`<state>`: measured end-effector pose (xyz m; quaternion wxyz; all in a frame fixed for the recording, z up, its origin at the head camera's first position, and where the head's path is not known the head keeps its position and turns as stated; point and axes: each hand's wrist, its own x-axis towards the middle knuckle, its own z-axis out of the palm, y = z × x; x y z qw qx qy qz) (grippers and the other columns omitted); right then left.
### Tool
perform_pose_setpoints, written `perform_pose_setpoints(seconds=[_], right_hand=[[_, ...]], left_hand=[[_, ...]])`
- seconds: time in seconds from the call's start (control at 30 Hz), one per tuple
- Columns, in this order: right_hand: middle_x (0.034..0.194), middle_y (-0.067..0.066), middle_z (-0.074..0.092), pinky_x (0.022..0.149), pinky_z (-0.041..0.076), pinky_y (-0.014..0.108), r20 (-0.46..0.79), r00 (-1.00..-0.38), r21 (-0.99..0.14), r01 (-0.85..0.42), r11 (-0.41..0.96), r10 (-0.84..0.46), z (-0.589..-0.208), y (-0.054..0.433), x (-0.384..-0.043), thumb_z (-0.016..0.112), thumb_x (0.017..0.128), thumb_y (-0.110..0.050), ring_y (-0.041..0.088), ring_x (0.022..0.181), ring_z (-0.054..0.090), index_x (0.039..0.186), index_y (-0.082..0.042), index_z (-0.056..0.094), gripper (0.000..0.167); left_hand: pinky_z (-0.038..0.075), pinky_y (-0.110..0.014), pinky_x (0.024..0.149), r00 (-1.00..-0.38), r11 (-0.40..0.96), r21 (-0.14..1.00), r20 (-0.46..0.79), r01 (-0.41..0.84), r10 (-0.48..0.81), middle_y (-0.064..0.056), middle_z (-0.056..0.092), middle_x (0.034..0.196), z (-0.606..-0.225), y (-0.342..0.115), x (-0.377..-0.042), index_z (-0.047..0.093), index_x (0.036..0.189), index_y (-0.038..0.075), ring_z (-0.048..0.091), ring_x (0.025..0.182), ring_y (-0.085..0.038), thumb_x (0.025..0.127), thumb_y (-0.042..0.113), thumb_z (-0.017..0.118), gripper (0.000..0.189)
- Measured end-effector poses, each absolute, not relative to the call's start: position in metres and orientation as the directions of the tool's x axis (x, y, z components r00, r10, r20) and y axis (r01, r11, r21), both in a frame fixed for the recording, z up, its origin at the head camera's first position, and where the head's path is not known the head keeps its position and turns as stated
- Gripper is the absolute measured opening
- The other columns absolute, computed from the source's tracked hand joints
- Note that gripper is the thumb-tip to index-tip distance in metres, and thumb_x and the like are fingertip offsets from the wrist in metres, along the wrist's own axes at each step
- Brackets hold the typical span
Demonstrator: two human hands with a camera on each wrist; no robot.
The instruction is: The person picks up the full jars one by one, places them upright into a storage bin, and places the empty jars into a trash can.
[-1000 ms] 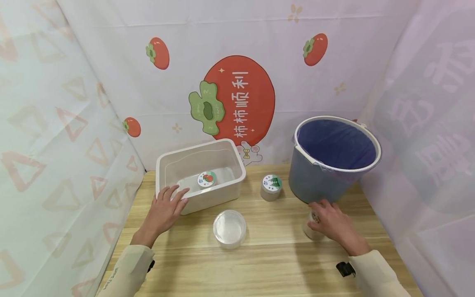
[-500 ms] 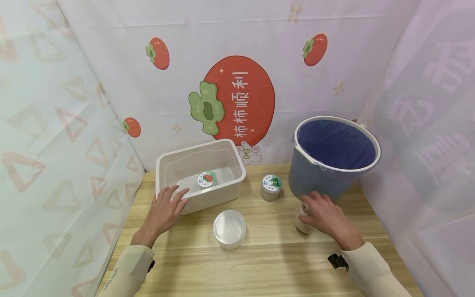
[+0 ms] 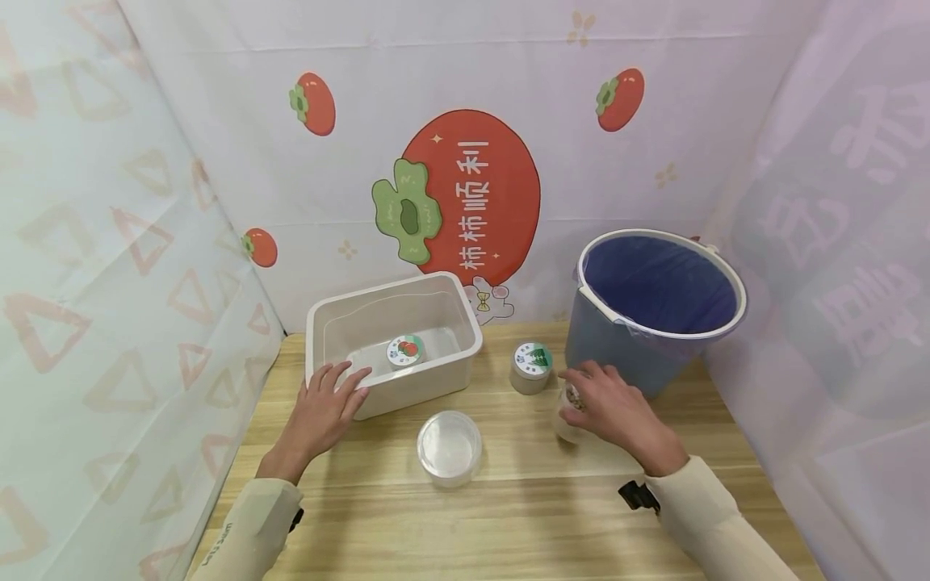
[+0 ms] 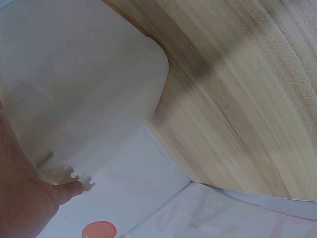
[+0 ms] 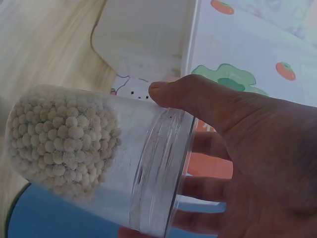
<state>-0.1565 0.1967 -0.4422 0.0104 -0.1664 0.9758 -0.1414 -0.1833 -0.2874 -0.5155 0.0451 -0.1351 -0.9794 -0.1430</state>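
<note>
My right hand (image 3: 616, 407) grips a clear round jar (image 5: 133, 119) around its top end. Small pale beads (image 5: 62, 141) fill the jar's lower part, seen through its side in the right wrist view. In the head view the fingers cover much of it, in front of the bucket; whether it touches the table I cannot tell. My left hand (image 3: 323, 411) rests with relaxed fingers on the near rim of a cream plastic bin (image 3: 407, 399). Inside that bin sits a jar with a tomato-pattern lid (image 3: 404, 352).
A jar with a green-patterned lid (image 3: 530, 367) stands between bin and bucket. Another clear round container (image 3: 449, 446) stands near the table's middle. The blue-grey bucket (image 3: 610, 347), lined with plastic, is at the back right. Printed cloth walls (image 3: 465, 73) enclose the wooden table (image 3: 465, 532).
My right hand has moved left and slightly toward the back with the clear jar, closer to the green-lidded jar. The left hand has stayed at the bin's rim.
</note>
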Motion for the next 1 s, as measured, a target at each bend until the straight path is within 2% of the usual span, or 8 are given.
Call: perform_pose_setpoints(seconds=[0.23,0.57,1.0], right_hand=[[0.14,0.02,0.066,0.067,0.059,0.059,0.052,-0.934,-0.256,-0.355,0.899,-0.354,-0.435,0.186,-0.163,0.084,0.095,-0.032,0.048,0.117,0.065,0.139,-0.017,0.07,0.049],[0.138,0.018,0.067,0.067,0.06,0.055,0.077,-0.921,-0.212,-0.389,0.896,-0.382,-0.423,0.174,-0.173,0.082,0.094,-0.031,0.044,0.111,0.066,0.144,-0.015,0.07,0.054],[0.144,0.017,0.067,0.083,0.062,0.064,0.045,-0.907,-0.194,-0.419,0.887,-0.419,-0.402,0.147,-0.188,0.083,0.094,-0.037,0.046,0.123,0.066,0.146,-0.018,0.068,0.057]], left_hand=[[0.025,-0.086,0.118,-0.96,0.921,0.273,0.126,0.278,0.252,-0.022,0.047,0.166,-0.514,-0.287,-0.182,0.057,0.158,0.022,0.034,0.155,-0.051,0.118,0.039,0.047,0.045],[0.026,-0.086,0.117,-0.96,0.923,0.269,0.125,0.277,0.252,-0.021,0.047,0.166,-0.515,-0.288,-0.183,0.057,0.158,0.022,0.034,0.155,-0.051,0.118,0.039,0.047,0.045],[0.027,-0.086,0.118,-0.957,0.922,0.263,0.138,0.284,0.255,-0.022,0.048,0.164,-0.515,-0.287,-0.183,0.058,0.158,0.021,0.036,0.154,-0.051,0.117,0.038,0.048,0.045]])
